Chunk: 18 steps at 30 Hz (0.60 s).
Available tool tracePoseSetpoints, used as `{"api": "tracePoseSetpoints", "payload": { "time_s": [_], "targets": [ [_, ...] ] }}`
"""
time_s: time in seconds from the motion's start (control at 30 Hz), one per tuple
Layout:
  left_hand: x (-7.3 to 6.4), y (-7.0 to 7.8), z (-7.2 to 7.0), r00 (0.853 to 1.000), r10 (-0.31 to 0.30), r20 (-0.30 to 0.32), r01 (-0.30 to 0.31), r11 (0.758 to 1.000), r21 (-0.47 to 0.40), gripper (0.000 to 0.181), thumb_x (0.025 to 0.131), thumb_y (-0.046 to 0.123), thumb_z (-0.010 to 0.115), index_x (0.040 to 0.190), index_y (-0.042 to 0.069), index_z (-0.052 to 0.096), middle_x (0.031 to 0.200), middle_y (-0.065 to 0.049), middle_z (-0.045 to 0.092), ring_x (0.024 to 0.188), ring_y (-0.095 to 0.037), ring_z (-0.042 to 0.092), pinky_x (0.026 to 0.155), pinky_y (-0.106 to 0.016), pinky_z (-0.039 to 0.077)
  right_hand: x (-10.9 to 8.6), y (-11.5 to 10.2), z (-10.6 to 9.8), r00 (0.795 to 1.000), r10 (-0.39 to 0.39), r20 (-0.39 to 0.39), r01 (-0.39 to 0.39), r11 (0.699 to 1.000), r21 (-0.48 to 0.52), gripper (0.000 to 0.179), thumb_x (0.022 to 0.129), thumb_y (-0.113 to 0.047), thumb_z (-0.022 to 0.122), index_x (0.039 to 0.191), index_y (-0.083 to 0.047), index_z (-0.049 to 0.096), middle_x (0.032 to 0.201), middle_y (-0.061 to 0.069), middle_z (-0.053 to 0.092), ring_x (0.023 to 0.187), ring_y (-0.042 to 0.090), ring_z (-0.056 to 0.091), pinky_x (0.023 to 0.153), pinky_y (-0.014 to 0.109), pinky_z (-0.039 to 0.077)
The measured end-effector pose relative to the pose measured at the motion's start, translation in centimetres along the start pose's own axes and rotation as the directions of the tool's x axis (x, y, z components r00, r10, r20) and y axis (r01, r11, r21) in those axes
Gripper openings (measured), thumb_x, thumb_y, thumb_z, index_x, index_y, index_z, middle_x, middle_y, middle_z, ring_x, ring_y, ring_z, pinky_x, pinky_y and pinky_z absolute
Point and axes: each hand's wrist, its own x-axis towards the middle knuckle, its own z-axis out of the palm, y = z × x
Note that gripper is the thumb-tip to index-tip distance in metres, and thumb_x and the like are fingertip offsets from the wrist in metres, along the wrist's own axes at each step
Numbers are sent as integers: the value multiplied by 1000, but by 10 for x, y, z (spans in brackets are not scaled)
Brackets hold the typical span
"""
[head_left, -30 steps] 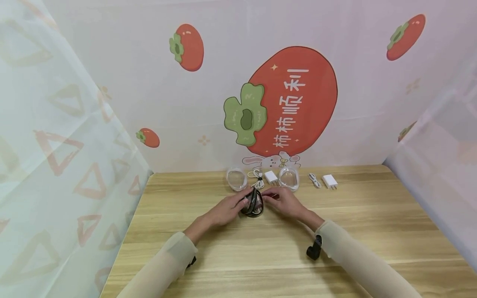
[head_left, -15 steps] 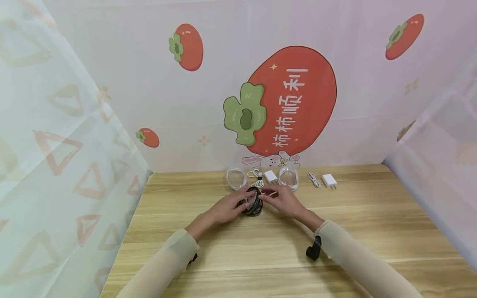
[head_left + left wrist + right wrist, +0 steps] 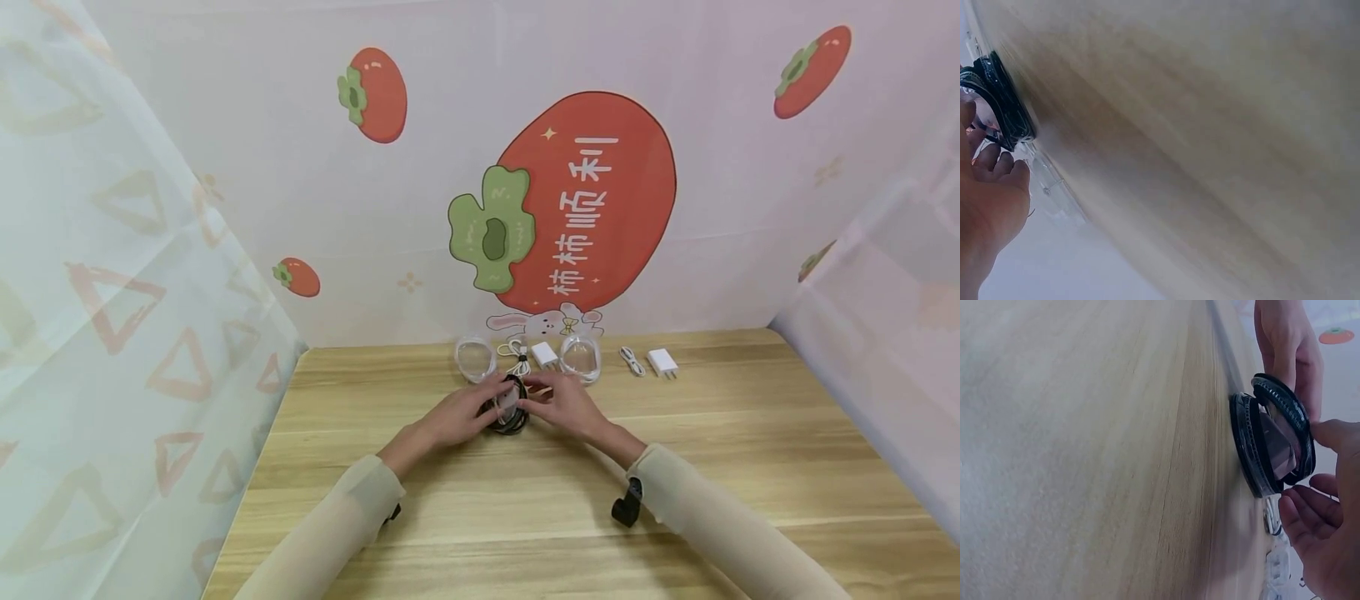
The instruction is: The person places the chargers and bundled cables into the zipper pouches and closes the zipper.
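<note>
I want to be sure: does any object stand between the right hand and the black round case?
Nothing visible does. The right hand is at the black round case, its thumb appearing to touch the raised half. The tied white cable lies beyond the case, not in between.

Head view faces forward and down; nearer, tilted wrist views share the black case (image 3: pixel 1295 417).
</note>
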Motion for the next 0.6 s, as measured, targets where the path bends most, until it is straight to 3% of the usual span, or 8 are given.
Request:
{"api": "tracePoseSetpoints", "payload": {
  "time_s": [0.2, 0.6],
  "targets": [
    [1, 2, -3, 1000, 18, 13, -18, 1000, 11, 51, 112, 24, 55, 159, 8, 47, 171, -15, 34, 158, -35, 32, 126, -53, 32, -1, -1, 3, 1000, -11, -1, 11, 1000, 25, 43, 92, -12, 83, 128, 7, 71, 124, 24, 74, 99, 32, 78, 83, 34, 65],
    [11, 0, -8, 997, 3, 74, -8, 998, 68, 53, 112, 24, 55, 161, 9, 45, 171, -13, 34, 158, -32, 33, 127, -50, 31, 3, -2, 3, 1000, 22, 13, -21, 1000, -20, 41, 91, -2, 76, 129, 10, 70, 125, 25, 73, 98, 28, 78, 85, 32, 64]
  ]
}}
